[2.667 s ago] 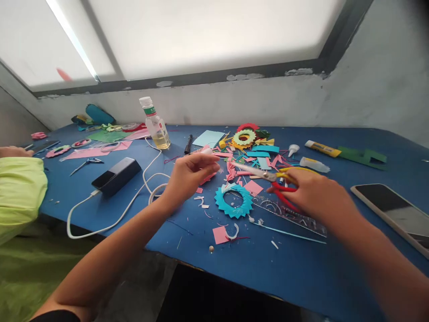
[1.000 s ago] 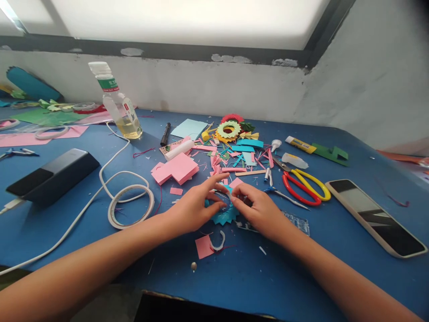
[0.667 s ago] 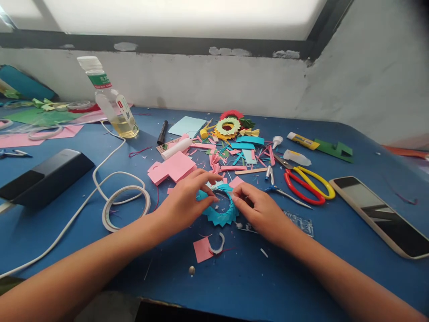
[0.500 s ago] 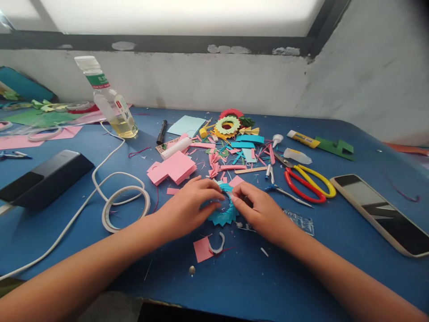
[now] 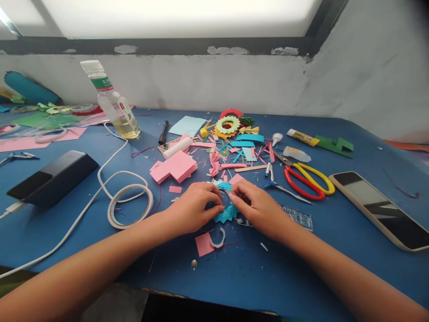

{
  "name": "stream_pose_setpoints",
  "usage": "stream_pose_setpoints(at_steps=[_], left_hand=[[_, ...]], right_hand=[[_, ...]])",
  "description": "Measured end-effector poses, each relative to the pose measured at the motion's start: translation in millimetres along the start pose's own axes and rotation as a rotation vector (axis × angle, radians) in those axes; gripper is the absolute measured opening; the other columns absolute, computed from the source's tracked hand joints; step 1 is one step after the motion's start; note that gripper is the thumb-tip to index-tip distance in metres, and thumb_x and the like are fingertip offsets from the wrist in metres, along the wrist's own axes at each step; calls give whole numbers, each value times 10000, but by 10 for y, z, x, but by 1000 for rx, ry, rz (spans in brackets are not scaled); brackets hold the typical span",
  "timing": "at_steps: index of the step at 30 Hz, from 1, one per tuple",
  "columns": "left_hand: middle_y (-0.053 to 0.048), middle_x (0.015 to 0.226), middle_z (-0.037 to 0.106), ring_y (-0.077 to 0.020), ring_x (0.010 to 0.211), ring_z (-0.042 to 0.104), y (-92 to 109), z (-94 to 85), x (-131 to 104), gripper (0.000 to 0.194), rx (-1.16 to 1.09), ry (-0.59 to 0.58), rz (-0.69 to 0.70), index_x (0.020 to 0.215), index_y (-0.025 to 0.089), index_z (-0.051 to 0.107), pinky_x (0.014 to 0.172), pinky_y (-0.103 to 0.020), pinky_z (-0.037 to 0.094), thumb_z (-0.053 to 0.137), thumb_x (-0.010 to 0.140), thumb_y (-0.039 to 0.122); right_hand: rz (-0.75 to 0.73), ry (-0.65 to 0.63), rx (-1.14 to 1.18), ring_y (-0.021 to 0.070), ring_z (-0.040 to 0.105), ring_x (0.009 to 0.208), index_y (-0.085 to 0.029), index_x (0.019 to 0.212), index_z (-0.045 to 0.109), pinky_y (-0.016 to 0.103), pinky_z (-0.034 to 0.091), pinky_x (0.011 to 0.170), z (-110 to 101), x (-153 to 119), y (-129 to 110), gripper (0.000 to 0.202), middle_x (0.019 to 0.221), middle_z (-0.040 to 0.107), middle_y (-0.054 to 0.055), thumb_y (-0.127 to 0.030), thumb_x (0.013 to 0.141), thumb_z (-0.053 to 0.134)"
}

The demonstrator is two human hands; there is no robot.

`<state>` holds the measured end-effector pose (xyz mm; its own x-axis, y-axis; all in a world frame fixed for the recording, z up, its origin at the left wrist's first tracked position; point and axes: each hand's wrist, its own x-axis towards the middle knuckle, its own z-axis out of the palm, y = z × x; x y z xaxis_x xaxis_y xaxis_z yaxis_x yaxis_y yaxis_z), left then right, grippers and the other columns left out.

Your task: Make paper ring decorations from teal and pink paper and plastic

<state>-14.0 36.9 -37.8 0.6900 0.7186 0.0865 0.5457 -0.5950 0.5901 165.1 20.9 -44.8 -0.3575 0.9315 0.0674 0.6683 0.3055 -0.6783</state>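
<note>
A bright blue folded-paper ring point(image 5: 226, 214) with a zigzag edge lies on the table between my hands. My left hand point(image 5: 197, 208) is curled over its left side, fingertips closed on the paper and hiding that part. On the right side, my right hand point(image 5: 258, 208) has thumb and fingers pinched at the ring's inner edge. Just behind the ring is a small pink paper piece point(image 5: 236, 178). In front of it lie a pink square point(image 5: 204, 244) and a curved white strip point(image 5: 219, 239).
Behind are paper scraps, pink sheets point(image 5: 182, 166) and finished paper rings point(image 5: 228, 125). Red-and-yellow scissors point(image 5: 304, 182), tweezers point(image 5: 291, 192) and a phone point(image 5: 378, 210) lie right. Left are a tape roll point(image 5: 112, 213), white cable point(image 5: 78, 223), black device point(image 5: 53, 176) and bottle point(image 5: 125, 127).
My left hand's fingers have come down and closed on the left side of the blue ring, covering more of it. My right hand keeps its pinch. The view has shifted slightly.
</note>
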Motion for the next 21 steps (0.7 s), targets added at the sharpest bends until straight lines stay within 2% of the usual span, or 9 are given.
stream_pose_setpoints(at_steps=[5,9,15,18,21], left_hand=[[-66,869,598,-160,830,551,-7,1,0,168,-36,-27,-25,754,124,604,786,-299,440,470,854,143],[-40,828,554,-149,774,521,3,-12,-10,170,-76,52,-110,799,143,518,722,-291,438,384,895,186],[-12,744,527,-141,689,497,-17,-13,-9,238,-82,97,-160,776,165,468,648,-288,425,306,925,257],[-14,726,530,-143,675,499,-41,-8,2,269,-48,118,-143,729,163,479,631,-290,422,328,919,278],[-29,798,578,-154,757,548,-67,3,5,134,-94,192,-128,769,154,519,685,-294,443,463,863,232]], right_hand=[[-13,-25,12,137,442,669,-203,714,421,274,350,611,-7,-3,0,165,710,471,-11,-250,865,375],[-49,-61,7,145,450,704,-204,701,400,287,372,653,-35,-16,-6,186,739,467,2,-245,879,362],[-233,-158,-35,176,463,867,-209,743,446,349,399,815,-116,-21,-63,141,873,490,41,-191,868,386],[-265,-213,-85,181,449,864,-206,733,457,363,399,815,-127,7,-80,151,861,480,44,-170,863,388],[-269,-282,-110,171,440,822,-198,721,452,351,401,780,-114,34,-68,166,839,471,42,-178,871,385]])
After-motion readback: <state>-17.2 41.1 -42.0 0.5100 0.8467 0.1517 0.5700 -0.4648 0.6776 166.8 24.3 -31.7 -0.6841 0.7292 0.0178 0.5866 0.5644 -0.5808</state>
